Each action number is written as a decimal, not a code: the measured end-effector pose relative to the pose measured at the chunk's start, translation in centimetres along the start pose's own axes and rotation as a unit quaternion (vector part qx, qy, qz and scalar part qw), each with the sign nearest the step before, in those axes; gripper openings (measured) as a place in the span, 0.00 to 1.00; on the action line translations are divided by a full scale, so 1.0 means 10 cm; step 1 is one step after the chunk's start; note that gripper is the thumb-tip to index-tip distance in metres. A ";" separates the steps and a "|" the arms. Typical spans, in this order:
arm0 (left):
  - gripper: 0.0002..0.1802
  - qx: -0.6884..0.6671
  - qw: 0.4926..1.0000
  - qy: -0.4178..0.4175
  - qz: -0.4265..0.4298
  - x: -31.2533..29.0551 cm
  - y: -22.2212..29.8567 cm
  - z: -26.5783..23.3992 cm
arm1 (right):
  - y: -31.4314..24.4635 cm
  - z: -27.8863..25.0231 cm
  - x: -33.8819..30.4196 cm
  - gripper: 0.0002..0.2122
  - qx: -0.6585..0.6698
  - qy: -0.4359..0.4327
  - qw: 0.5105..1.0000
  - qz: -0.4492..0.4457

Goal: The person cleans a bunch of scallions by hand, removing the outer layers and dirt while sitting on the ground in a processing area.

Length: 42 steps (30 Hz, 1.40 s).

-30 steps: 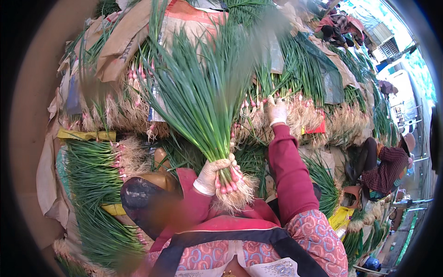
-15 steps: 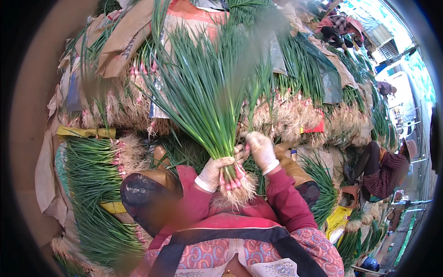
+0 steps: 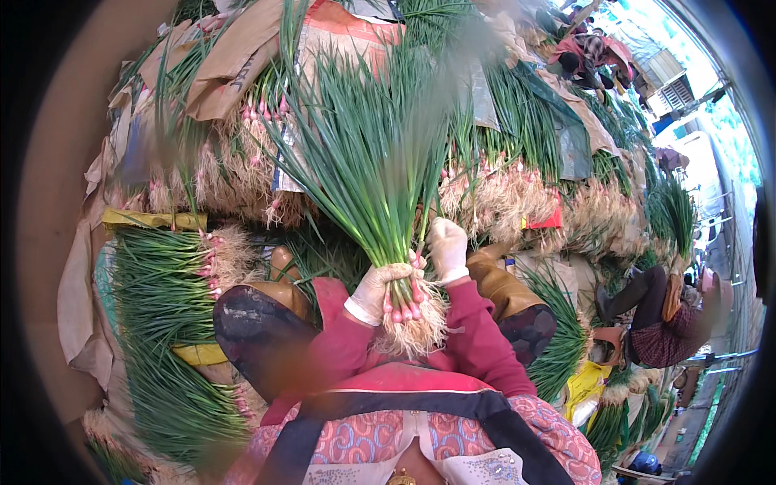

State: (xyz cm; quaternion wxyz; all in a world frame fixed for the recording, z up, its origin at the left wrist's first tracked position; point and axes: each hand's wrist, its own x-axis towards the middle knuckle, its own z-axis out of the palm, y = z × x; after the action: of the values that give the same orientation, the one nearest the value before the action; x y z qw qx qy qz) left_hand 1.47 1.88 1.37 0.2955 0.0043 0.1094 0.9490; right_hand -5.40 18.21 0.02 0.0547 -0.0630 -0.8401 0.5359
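A thick bunch of spring onions (image 3: 368, 186) stands upright before my lap, its long green leaves fanning away from me. My gloved left hand (image 3: 380, 289) is wrapped round the stems just above the pink bulbs (image 3: 402, 311), and pale stringy roots (image 3: 412, 335) hang below. Close against the bunch's right side is my right hand (image 3: 447, 246), also in a white glove, with its fingers curled closed. A thin pale stalk shows beside those fingers, but what they pinch is hidden.
Laid bunches of spring onions (image 3: 158, 275) lie at left, and more rows with roots (image 3: 501, 194) spread ahead among brown sacks (image 3: 234, 73). A yellow bag (image 3: 586, 388) lies at right. A co-worker (image 3: 675, 319) sits at far right; another person (image 3: 594, 52) is farther back.
My right hand has moved slightly left and in against the bunch; the single stalk it held apart no longer shows separately. At far right the co-worker now holds up a bunch.
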 end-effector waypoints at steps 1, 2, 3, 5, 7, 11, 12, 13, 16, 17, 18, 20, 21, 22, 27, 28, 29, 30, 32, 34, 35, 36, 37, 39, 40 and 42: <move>0.17 0.005 1.000 0.008 0.005 -0.02 0.00 0.01 | 0.03 0.00 0.03 0.14 0.032 0.010 0.998 0.047; 0.18 0.012 1.000 0.015 0.009 -0.07 0.03 0.05 | 0.06 0.01 0.02 0.15 -0.015 -0.042 0.996 0.072; 0.18 0.020 0.999 0.022 0.014 -0.11 0.06 0.07 | 0.13 0.02 0.00 0.15 -0.063 -0.093 0.989 0.097; 0.18 0.024 0.999 0.020 0.006 -0.07 0.03 0.06 | 0.31 -0.14 -0.13 0.19 -0.223 -0.312 0.921 -0.065; 0.19 0.013 1.000 0.011 0.001 -0.06 0.02 0.04 | 0.65 -0.23 -0.10 0.24 -0.353 -0.384 0.853 0.001; 0.18 0.038 0.999 0.014 -0.016 -0.07 0.05 -0.02 | -0.24 -0.21 -0.04 0.24 0.131 -0.196 0.948 0.215; 0.19 0.053 0.998 0.026 -0.013 -0.06 0.05 -0.02 | -0.44 -0.14 -0.04 0.21 0.183 -0.182 0.946 0.196; 0.19 0.069 0.997 0.038 -0.010 -0.04 0.02 -0.04 | -0.60 -0.07 -0.04 0.17 0.234 -0.167 0.941 0.176; 0.24 0.093 0.994 0.037 -0.054 -0.04 0.06 -0.06 | -0.50 -0.15 0.06 0.11 0.065 -0.127 0.988 0.061; 0.26 0.117 0.989 0.092 -0.016 -0.04 0.02 -0.04 | -0.58 -0.23 0.05 0.12 -0.002 -0.104 0.994 0.034; 0.26 0.121 0.987 0.103 -0.030 -0.06 0.03 -0.06 | -0.58 -0.27 0.03 0.12 -0.034 -0.115 0.991 0.060; 0.25 0.113 0.988 0.104 -0.015 -0.02 -0.01 -0.05 | -0.57 -0.26 -0.12 0.13 -0.138 -0.132 0.979 -0.066; 0.24 0.099 0.992 0.066 -0.044 -0.05 0.03 -0.11 | -0.53 -0.21 -0.19 0.13 -0.130 -0.150 0.974 -0.110; 0.22 0.093 0.993 0.063 -0.022 -0.05 0.00 -0.13 | -0.51 -0.21 -0.22 0.14 -0.091 -0.267 0.959 0.021; 0.21 0.017 0.998 0.048 0.038 0.03 -0.10 -0.03 | -0.16 -0.67 0.56 0.18 -0.047 -0.005 0.999 0.019; 0.20 0.002 0.998 0.046 0.043 0.00 -0.09 -0.04 | -0.30 -0.76 0.74 0.17 -0.081 0.053 0.995 0.033; 0.19 -0.007 0.998 0.047 0.040 -0.01 -0.07 -0.01 | -0.20 -0.89 0.96 0.17 -0.114 0.132 0.984 0.042; 0.19 -0.015 0.998 0.040 0.037 0.00 -0.07 0.00 | -0.08 -1.02 1.16 0.18 -0.200 0.165 0.964 0.065; 0.19 -0.027 0.999 0.025 0.019 0.06 -0.09 0.04 | 0.41 -1.33 1.58 0.22 -0.209 0.156 0.957 0.123; 0.19 -0.017 0.999 0.036 0.023 0.08 -0.07 0.00 | 0.62 -1.29 1.74 0.25 -0.259 0.160 0.946 0.114; 0.19 -0.010 0.998 0.047 0.033 0.05 -0.04 -0.03 | 0.48 -1.11 1.74 0.27 -0.321 0.173 0.927 0.086; 0.20 -0.010 0.998 0.054 0.037 0.03 -0.02 -0.04 | 0.35 -0.99 1.72 0.28 -0.382 0.191 0.902 0.059; 0.20 -0.010 0.998 0.054 0.036 0.03 -0.02 -0.05 | 0.25 -0.95 1.71 0.29 -0.381 0.172 0.905 0.082; 0.20 -0.011 0.998 0.052 0.028 0.05 -0.03 -0.03 | 0.11 -0.96 1.74 0.31 -0.378 0.138 0.906 0.130; 0.20 -0.010 0.998 0.051 0.026 0.06 -0.04 -0.02 | 0.28 -0.97 1.85 0.30 -0.388 0.162 0.900 0.114; 0.20 -0.009 0.998 0.055 0.030 0.05 -0.03 -0.03 | 0.18 -0.89 1.88 0.26 -0.374 0.134 0.905 0.151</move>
State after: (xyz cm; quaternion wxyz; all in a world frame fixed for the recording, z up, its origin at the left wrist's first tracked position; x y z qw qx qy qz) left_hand 1.20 2.34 1.02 0.2606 -0.0474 0.1166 0.9572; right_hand -22.39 30.04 2.60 0.0577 -0.2756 -0.9442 0.1710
